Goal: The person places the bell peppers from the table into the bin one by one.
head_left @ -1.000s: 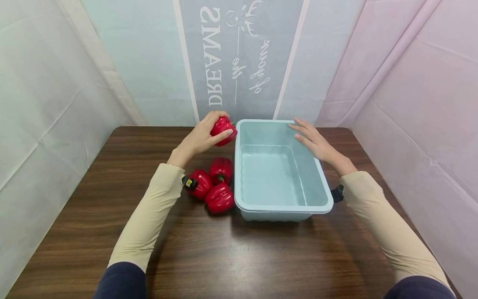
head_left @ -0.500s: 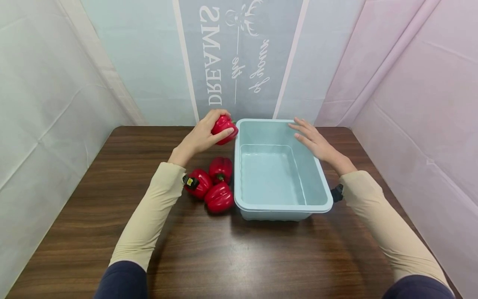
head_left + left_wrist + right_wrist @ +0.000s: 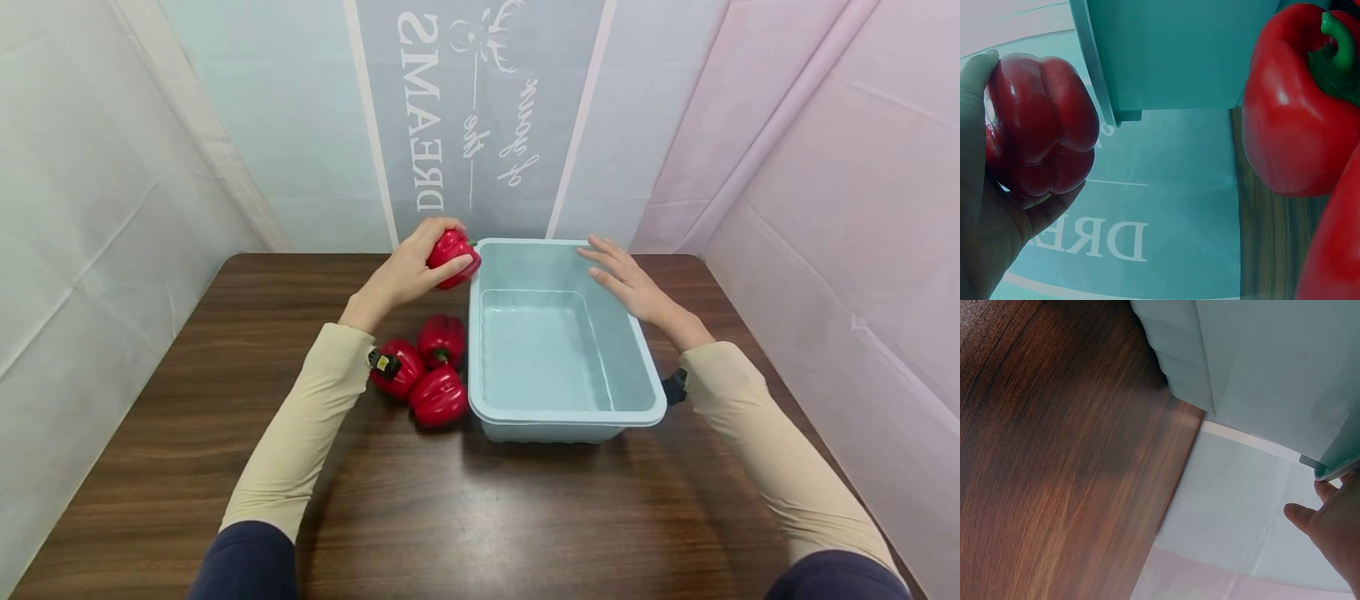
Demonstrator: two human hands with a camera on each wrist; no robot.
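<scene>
The left hand (image 3: 405, 271) has a closed grip around a glossy, lobed red bell pepper (image 3: 453, 247), fingers over its top and thumb across its near side. That pepper hangs above the tabletop, just beside the far left corner of a light-blue rectangular plastic tub (image 3: 570, 418); whether it touches the rim is unclear. The right hand (image 3: 636, 290) grips nothing, its fingers extended at the tub's right rim.

Below the left wrist, three more peppers lie touching one another near the tub's left wall: a far pepper (image 3: 442, 335), a left pepper (image 3: 403, 373) and a near pepper (image 3: 438, 398). A black wrist camera (image 3: 384, 364) partly hides the left one. All rest on a dark wood-grain tabletop (image 3: 480, 525).

Likely risks: smooth skin could slip from the grip; a low crossing could knock pepper against rim; a dipping wrist might roll the trio; uneven rightward pressure could shift the tub.
</scene>
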